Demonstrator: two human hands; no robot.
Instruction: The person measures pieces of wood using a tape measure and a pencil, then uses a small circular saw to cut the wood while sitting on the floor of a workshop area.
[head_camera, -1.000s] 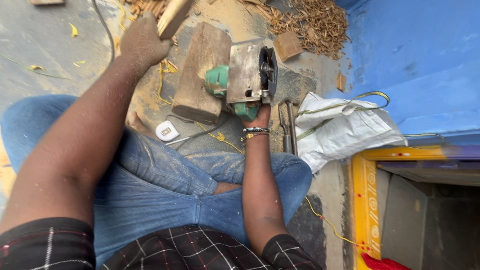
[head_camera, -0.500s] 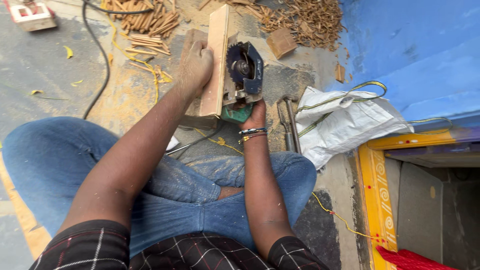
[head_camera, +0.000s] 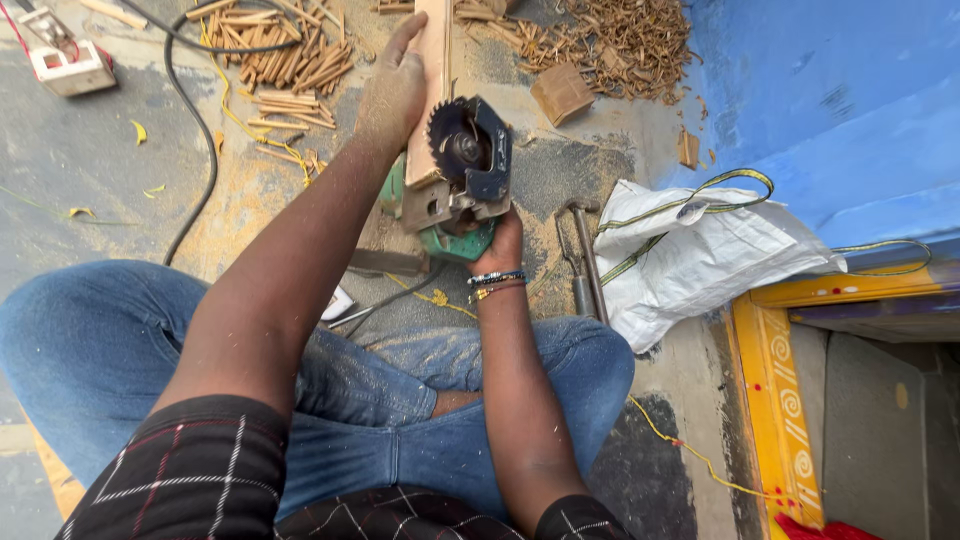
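blue jeans, green saw, blue wall

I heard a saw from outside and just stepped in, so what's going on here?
A person sits cross-legged on the floor. The left hand presses a wooden board against the toothed blade of a circular saw, which the right hand grips by its green body from below. Cut wood strips and shavings lie beyond, a hammer and white sack to the right.
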